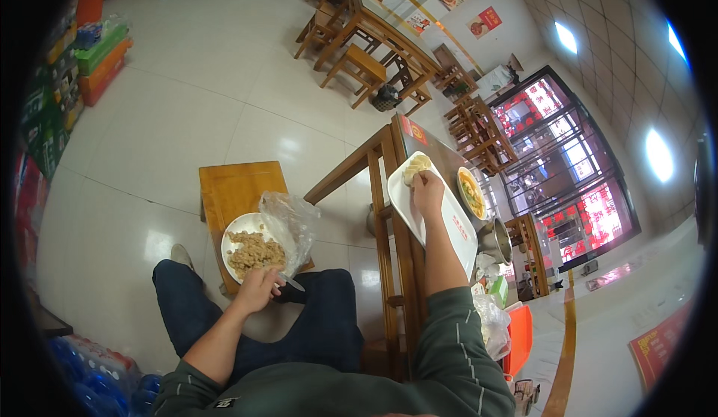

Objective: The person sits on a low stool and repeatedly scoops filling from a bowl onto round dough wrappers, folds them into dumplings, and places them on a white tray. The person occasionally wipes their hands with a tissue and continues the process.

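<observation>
My left hand (258,291) grips a thin, flat metal-looking utensil (294,283), whose rounded end sticks out to the right of my fingers. The hand is at the near rim of a white plate (227,257) heaped with crumbly, light brown minced filling (255,251). Up on the table, my right hand (428,192) pinches at the near edge of a small group of pale, pleated dumplings (416,165). These sit at the far end of a white tray (457,229) that bears red writing; its near part lies under my forearm.
A wooden stool (241,181) carries the plate and a crumpled clear plastic bag (289,220). Right of the tray are a bowl of food (472,194), a metal pot (496,241) and an orange-red container (519,338). The wooden table's leg frame (378,192) stands beside my knee.
</observation>
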Demonstrator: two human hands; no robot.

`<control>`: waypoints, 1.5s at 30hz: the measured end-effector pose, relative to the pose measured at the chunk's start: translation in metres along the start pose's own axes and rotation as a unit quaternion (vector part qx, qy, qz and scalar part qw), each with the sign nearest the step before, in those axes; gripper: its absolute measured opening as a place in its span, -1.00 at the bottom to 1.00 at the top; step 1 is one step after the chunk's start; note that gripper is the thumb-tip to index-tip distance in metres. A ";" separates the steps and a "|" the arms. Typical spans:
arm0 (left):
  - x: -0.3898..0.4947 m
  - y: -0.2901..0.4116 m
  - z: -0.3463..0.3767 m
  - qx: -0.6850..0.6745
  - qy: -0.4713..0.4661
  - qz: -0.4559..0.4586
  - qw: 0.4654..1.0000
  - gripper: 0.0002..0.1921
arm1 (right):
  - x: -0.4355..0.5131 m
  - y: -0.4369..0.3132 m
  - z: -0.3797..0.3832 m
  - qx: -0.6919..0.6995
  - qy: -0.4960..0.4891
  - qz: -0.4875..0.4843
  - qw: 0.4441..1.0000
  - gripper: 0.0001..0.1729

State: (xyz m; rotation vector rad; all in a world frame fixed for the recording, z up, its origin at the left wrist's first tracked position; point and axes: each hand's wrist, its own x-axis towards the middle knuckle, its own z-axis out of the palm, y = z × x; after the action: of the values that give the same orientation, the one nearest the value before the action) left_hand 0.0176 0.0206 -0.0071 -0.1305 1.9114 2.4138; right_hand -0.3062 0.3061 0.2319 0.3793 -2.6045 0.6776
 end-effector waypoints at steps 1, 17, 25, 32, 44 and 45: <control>0.000 0.000 0.000 0.000 -0.004 -0.002 1.000 -0.53 | 0.000 0.001 0.001 0.002 0.000 -0.006 1.000 -0.76; 0.004 -0.004 0.003 -0.015 -0.017 -0.026 0.999 -0.54 | -0.018 -0.042 -0.049 -0.061 -0.069 -0.041 0.995 -0.50; 0.003 -0.011 0.001 -0.030 -0.022 -0.022 0.999 -0.51 | -0.170 -0.042 -0.261 -0.086 -0.014 -0.011 0.996 -0.54; 0.004 -0.021 0.010 -0.004 -0.032 -0.017 0.999 -0.47 | -0.351 0.006 -0.320 -0.155 -0.082 0.285 0.942 -0.75; 0.007 -0.036 0.009 -0.013 -0.024 -0.020 0.999 -0.45 | -0.411 0.064 -0.322 -0.022 0.014 0.325 0.945 -0.83; 0.005 -0.034 0.009 -0.016 -0.021 -0.023 0.999 -0.45 | -0.408 0.063 -0.323 0.000 0.028 0.375 0.927 -0.82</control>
State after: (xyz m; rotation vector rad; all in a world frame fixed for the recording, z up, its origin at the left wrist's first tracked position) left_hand 0.0152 0.0373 -0.0382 -0.1231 1.8327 2.3996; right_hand 0.1341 0.5879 0.2746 -0.6733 -2.6550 0.8972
